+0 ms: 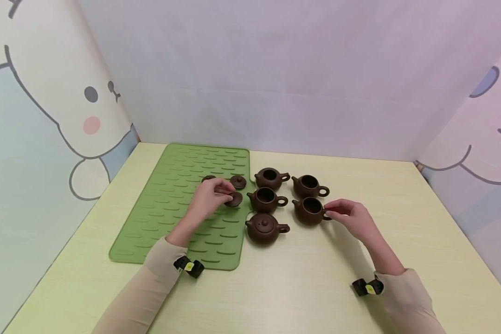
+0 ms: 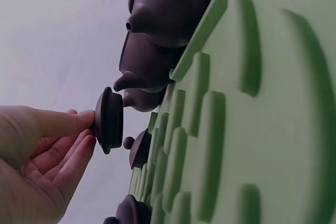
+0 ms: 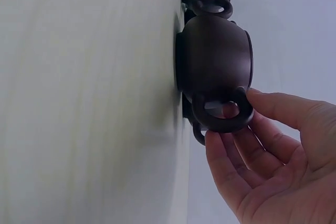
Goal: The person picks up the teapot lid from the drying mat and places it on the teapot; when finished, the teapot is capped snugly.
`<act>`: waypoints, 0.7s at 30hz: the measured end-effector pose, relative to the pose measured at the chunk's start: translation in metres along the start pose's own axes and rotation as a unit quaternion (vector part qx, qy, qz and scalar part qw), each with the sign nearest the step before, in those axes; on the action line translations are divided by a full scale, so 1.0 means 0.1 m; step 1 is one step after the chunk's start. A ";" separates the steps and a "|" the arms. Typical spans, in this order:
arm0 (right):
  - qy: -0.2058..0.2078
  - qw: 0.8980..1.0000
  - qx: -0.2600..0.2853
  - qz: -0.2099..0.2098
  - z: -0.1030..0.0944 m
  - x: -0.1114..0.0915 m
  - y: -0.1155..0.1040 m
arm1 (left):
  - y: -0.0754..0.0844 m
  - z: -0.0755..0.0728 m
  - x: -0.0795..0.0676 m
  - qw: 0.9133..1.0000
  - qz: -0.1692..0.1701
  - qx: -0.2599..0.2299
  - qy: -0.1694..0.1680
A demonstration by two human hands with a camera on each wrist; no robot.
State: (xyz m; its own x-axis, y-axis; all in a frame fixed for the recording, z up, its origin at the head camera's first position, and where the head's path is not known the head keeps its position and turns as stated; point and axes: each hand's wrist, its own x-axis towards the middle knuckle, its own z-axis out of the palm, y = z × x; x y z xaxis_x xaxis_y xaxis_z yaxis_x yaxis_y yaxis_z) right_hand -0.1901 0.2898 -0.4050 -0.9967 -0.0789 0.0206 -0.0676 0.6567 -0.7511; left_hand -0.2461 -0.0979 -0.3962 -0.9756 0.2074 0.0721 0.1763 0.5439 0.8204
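Over the green mat, my left hand [image 1: 206, 200] pinches a small dark brown teapot lid [image 1: 235, 200] by its knob. In the left wrist view that lid [image 2: 110, 121] is tilted on edge, clear of the mat, its underside facing the teapots. My right hand [image 1: 354, 219] grips the handle of a lidless brown teapot [image 1: 310, 212] between thumb and fingers. The right wrist view shows this teapot [image 3: 218, 59] close against the table, handle toward my hand. Two more lids lie on the mat: one lid [image 1: 238, 181] in plain sight, the other lid [image 1: 208, 177] partly behind my left hand.
Behind the gripped teapot stands another lidless teapot [image 1: 308, 185]. Beside the mat's right edge, a column holds two lidless teapots [image 1: 264, 200] and, nearest me, a lidded teapot [image 1: 262, 232]. The ridged green mat [image 1: 150, 241] covers the table's left part. Fabric walls [image 1: 275, 116] enclose the table [image 1: 300, 287].
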 end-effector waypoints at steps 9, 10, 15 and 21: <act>-0.003 1.000 0.002 0.014 0.01 0.01 -0.01 | 0.10 0.00 0.02 1.000 0.019 0.002 0.001; -0.004 1.000 0.003 0.016 0.01 0.01 -0.01 | 0.11 0.00 0.03 1.000 0.024 0.002 0.001; -0.005 1.000 0.005 0.028 0.02 0.01 -0.01 | 0.18 0.02 0.03 0.999 0.036 -0.003 0.002; 0.000 0.999 -0.001 0.035 0.03 0.02 -0.02 | 0.26 0.04 0.03 0.999 0.027 -0.020 -0.005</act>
State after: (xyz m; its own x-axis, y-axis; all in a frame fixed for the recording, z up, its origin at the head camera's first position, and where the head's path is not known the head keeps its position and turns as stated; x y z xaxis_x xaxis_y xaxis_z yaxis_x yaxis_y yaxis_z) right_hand -0.1918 0.2866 -0.4054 -0.9989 -0.0324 -0.0327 0.0030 0.6619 -0.7496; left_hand -0.2443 -0.0801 -0.3773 -0.9634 0.2435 0.1122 0.2236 0.4984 0.8376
